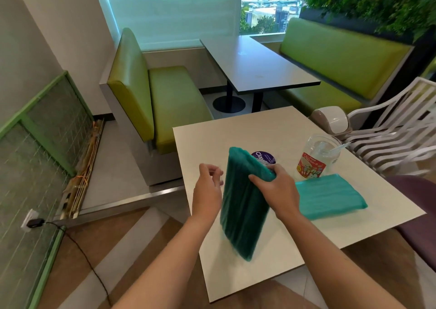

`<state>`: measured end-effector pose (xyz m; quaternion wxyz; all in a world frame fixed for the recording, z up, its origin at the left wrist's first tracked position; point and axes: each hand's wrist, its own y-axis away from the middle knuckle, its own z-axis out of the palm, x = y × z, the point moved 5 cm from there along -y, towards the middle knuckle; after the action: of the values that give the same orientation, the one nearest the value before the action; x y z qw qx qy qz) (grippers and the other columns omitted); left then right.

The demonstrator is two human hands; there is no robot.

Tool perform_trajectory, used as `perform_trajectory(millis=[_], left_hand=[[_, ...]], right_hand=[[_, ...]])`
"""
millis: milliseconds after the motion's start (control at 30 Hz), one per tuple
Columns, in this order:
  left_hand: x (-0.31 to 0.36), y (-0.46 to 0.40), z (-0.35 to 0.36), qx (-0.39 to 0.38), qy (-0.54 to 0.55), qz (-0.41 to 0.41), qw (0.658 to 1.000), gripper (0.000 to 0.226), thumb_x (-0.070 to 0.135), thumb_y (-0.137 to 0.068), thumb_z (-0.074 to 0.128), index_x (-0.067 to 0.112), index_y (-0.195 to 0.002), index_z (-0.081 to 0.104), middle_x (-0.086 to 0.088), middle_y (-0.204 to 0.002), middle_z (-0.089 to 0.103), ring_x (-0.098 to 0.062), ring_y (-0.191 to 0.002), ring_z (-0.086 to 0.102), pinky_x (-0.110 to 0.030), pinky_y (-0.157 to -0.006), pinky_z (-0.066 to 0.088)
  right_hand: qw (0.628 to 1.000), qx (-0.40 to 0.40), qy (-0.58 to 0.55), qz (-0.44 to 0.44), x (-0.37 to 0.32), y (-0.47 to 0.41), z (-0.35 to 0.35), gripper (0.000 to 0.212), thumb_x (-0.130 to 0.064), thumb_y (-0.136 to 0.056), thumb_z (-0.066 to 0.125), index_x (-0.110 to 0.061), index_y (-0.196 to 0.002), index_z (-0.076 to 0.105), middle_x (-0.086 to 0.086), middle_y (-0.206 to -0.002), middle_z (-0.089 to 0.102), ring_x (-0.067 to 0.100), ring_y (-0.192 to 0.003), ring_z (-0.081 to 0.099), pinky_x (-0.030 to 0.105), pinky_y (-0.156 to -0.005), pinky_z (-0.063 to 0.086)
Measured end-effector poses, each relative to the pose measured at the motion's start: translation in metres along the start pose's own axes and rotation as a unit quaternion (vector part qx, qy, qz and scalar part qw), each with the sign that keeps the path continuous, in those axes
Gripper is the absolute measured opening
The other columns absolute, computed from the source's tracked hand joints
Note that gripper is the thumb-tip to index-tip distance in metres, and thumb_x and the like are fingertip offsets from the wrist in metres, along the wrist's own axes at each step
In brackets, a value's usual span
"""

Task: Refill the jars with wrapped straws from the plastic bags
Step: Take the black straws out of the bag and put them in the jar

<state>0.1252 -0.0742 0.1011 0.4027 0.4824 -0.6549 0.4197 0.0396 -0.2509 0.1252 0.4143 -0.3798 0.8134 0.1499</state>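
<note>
Right hand (278, 190): fingers (258, 179) curled over the upper edge of a dark teal bag of straws (245, 202), thumb side hidden behind it, gripping it. Bag held tilted on end above the white surface (271, 129), lower corner near the front edge, slightly blurred. Left hand (207, 186): fingers loosely curled, blurred, holding nothing, just beside the bag's left edge, not clearly touching it.

Bags of straws: 2. The second bag (330, 195), lighter teal, lies flat on the surface to the right of the right hand.

Jars: 1 clear jar (317, 156) with red label, open top, standing behind the second bag, one wrapped straw (339, 147) sticking out at its rim. Purple lid (263, 157): 1, lying flat on the surface behind the held bag, partly hidden by it.

Around: 1 white slatted chair (389, 141) right, 1 small swing-top bin (333, 120), 2 green benches (151, 91), 1 dark table (254, 61) between them.
</note>
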Motion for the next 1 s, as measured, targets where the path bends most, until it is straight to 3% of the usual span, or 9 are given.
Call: perform_trajectory(millis=[133,300,433,500,567,633,767,900,1000], left_hand=[[-0.006,0.023,0.022,-0.037,-0.021,-0.012,0.999,0.006,0.035,-0.103,0.042,0.035,-0.097,0.043,0.008,-0.105,0.06,-0.013,-0.093,0.063,-0.033,-0.076,0.053],[-0.006,0.039,0.034,-0.112,0.035,-0.018,0.993,0.007,0.036,-0.101,0.047,0.041,-0.104,0.045,0.007,-0.119,0.05,-0.007,-0.112,0.053,-0.032,-0.098,0.048],[-0.011,0.049,0.04,-0.196,0.039,-0.032,0.979,0.074,0.056,-0.073,0.075,0.035,-0.127,0.028,0.011,-0.139,0.036,-0.005,-0.124,0.046,-0.023,-0.103,0.045],[-0.011,0.049,0.039,-0.188,0.018,-0.042,0.981,0.084,0.038,-0.072,0.084,0.035,-0.127,0.021,0.011,-0.138,0.035,-0.006,-0.123,0.047,-0.011,-0.092,0.044],[-0.011,0.044,0.032,-0.143,0.032,-0.059,0.988,0.072,0.01,-0.079,0.077,0.031,-0.122,0.023,0.004,-0.128,0.046,-0.009,-0.112,0.056,-0.007,-0.074,0.048],[-0.01,0.035,0.019,-0.099,0.068,-0.094,0.988,0.061,0.0,-0.081,0.07,0.026,-0.117,0.028,-0.001,-0.113,0.057,-0.011,-0.096,0.062,-0.015,-0.063,0.051],[-0.022,0.024,-0.006,-0.07,0.183,-0.185,0.963,0.063,-0.003,-0.056,0.061,0.027,-0.109,0.048,-0.011,-0.1,0.065,-0.028,-0.089,0.064,-0.043,-0.072,0.055],[-0.03,0.018,-0.018,-0.072,0.293,-0.224,0.927,0.071,-0.005,-0.039,0.053,0.011,-0.108,0.057,-0.019,-0.094,0.065,-0.033,-0.083,0.063,-0.04,-0.064,0.054],[-0.033,0.016,-0.016,-0.092,0.334,-0.257,0.902,0.069,-0.008,-0.037,0.05,-0.001,-0.105,0.056,-0.023,-0.092,0.066,-0.039,-0.081,0.064,-0.048,-0.069,0.055]], right_hand=[[1.0,0.023,-0.012,0.014,-0.017,0.0,0.005,0.038,-0.05,-0.079,0.07,-0.03,-0.104,0.049,-0.016,-0.086,0.055,0.013,-0.081,0.059,0.033,-0.068,0.047],[0.999,0.03,-0.022,0.017,-0.032,-0.002,0.011,0.038,-0.046,-0.081,0.067,-0.027,-0.105,0.045,-0.01,-0.092,0.058,0.015,-0.083,0.06,0.038,-0.072,0.051],[0.998,0.025,-0.053,0.004,-0.041,-0.005,0.014,0.038,-0.046,-0.083,0.065,-0.028,-0.108,0.044,-0.009,-0.1,0.056,0.016,-0.089,0.06,0.042,-0.078,0.053],[0.995,-0.007,-0.095,-0.004,-0.046,-0.004,0.019,0.038,-0.046,-0.083,0.066,-0.026,-0.108,0.046,-0.011,-0.096,0.053,0.014,-0.088,0.06,0.043,-0.079,0.055],[0.982,-0.059,-0.177,-0.006,-0.052,0.0,0.024,0.038,-0.049,-0.084,0.066,-0.024,-0.107,0.049,-0.01,-0.095,0.055,0.013,-0.087,0.061,0.045,-0.075,0.058],[0.965,-0.102,-0.242,0.002,-0.052,0.003,0.027,0.033,-0.05,-0.088,0.062,-0.022,-0.104,0.054,-0.005,-0.095,0.057,0.016,-0.089,0.062,0.045,-0.073,0.06],[0.975,-0.089,-0.2,-0.033,-0.032,-0.005,0.03,0.044,-0.05,-0.08,0.073,-0.024,-0.109,0.053,-0.001,-0.109,0.053,0.018,-0.103,0.055,0.033,-0.087,0.05],[0.945,-0.213,-0.247,-0.007,-0.019,-0.003,0.041,0.075,-0.035,-0.068,0.087,-0.029,-0.125,0.039,-0.009,-0.122,0.052,0.003,-0.108,0.054,0.019,-0.087,0.046],[0.909,-0.294,-0.293,0.042,-0.005,-0.001,0.048,0.088,-0.042,-0.055,0.093,-0.026,-0.129,0.049,-0.005,-0.119,0.067,0.01,-0.105,0.066,0.032,-0.094,0.053]])
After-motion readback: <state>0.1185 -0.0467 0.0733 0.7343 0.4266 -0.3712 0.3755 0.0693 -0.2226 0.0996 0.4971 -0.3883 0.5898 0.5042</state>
